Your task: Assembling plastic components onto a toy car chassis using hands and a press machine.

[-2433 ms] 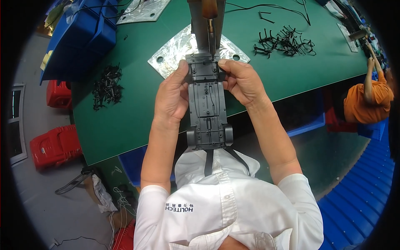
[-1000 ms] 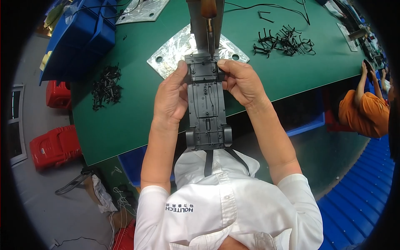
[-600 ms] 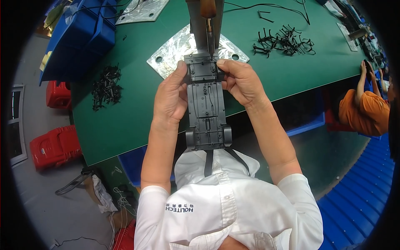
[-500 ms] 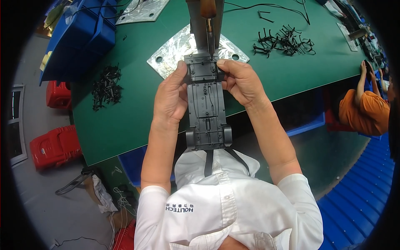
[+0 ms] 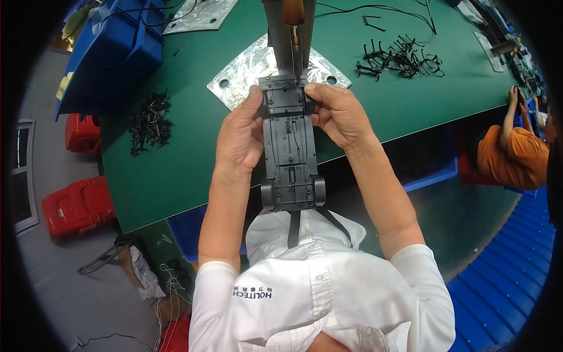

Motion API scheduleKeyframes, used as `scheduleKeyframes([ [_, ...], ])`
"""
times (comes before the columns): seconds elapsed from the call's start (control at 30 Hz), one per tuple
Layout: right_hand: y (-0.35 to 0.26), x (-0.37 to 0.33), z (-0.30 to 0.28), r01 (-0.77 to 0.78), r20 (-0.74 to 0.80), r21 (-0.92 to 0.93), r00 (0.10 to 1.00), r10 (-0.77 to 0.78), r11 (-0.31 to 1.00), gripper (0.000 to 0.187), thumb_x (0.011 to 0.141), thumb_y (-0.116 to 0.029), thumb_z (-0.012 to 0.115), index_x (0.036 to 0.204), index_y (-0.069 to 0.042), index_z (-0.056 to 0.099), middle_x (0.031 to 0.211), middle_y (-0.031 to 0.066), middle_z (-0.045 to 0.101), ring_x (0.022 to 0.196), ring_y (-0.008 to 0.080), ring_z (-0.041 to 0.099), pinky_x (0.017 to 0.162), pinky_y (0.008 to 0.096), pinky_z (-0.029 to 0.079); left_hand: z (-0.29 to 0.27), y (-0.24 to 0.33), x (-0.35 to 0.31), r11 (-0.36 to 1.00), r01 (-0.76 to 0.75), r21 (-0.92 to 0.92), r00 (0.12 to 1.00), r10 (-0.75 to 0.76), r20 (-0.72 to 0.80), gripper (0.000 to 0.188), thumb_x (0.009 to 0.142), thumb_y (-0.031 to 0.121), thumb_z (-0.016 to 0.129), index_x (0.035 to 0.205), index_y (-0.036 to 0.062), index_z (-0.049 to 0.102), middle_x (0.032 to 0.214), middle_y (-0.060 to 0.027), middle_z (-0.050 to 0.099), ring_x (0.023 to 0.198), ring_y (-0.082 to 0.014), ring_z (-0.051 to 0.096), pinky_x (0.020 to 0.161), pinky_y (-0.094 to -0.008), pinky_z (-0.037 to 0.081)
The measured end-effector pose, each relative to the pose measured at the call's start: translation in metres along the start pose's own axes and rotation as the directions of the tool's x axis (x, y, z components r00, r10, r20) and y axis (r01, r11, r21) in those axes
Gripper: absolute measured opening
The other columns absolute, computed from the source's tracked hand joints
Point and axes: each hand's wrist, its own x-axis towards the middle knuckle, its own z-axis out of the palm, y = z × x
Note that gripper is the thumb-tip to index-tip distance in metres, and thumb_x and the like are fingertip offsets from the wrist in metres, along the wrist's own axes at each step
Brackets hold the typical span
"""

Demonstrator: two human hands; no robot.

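Observation:
Between my two hands is a long black plastic toy-car chassis (image 5: 289, 141), its far end under the tip of an upright soldering-iron-like tool (image 5: 296, 50) on a metal stand. My left hand (image 5: 240, 132) grips the far left edge, thumb on top. On the far right corner, my right hand (image 5: 340, 111) pinches the chassis between thumb and curled fingers. The near end reaches back over the table edge towards my white shirt. Below the tool lies a silvery metal base plate (image 5: 246, 73) with holes, partly covered by the chassis and stand.
On the green table (image 5: 193, 176), small black parts form a pile (image 5: 150, 123) at left; thin black bent parts (image 5: 402, 57) lie at right. Blue bins (image 5: 114, 64) stand far left, red stools (image 5: 79, 208) beside the table. A person in orange (image 5: 513, 155) sits at right.
My hands and the chassis stay almost exactly in place beneath the tool tip. At far right the other person's hands have shifted slightly.

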Motion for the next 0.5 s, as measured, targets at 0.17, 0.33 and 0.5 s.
scheduleKeyframes([
  [0.17, 0.002, 0.002, -0.009, 0.009, 0.035, -0.008, 0.999, -0.009, 1.000, 0.020, 0.084, -0.012, 0.056, 0.093, 0.005, 0.060, 0.085, 0.0072, 0.062, 0.073, 0.0131, 0.060, 0.062, 0.0296, 0.054, 0.004, 0.000, -0.002, 1.000, 0.006, -0.026, 1.000, -0.006, -0.002, 0.027, 0.084, 0.027, 0.062, 0.094, 0.0029, 0.060, 0.087, -0.0068, 0.064, 0.075, -0.0121, 0.062, 0.068, -0.0244, 0.050],
  [0.33, 0.004, 0.000, -0.009, 0.000, 0.020, 0.020, 1.000, -0.001, 1.000, 0.014, 0.086, -0.010, 0.054, 0.089, 0.002, 0.059, 0.083, 0.0078, 0.062, 0.070, 0.0126, 0.060, 0.059, 0.0246, 0.050, -0.009, -0.006, 0.004, 0.999, 0.025, 0.021, 0.999, -0.026, 0.023, 0.037, 0.086, 0.029, 0.059, 0.104, -0.0032, 0.055, 0.097, -0.0111, 0.062, 0.084, -0.0172, 0.061, 0.073, -0.0283, 0.051],
  [0.5, 0.003, -0.004, -0.009, -0.002, 0.026, 0.004, 1.000, 0.002, 1.000, 0.015, 0.086, -0.010, 0.053, 0.091, 0.003, 0.058, 0.085, 0.0082, 0.062, 0.073, 0.0135, 0.061, 0.062, 0.0256, 0.052, -0.012, -0.009, 0.004, 1.000, 0.029, 0.004, 0.999, -0.029, 0.023, 0.036, 0.085, 0.028, 0.060, 0.104, -0.0021, 0.055, 0.095, -0.0098, 0.062, 0.082, -0.0159, 0.061, 0.071, -0.0271, 0.051],
])
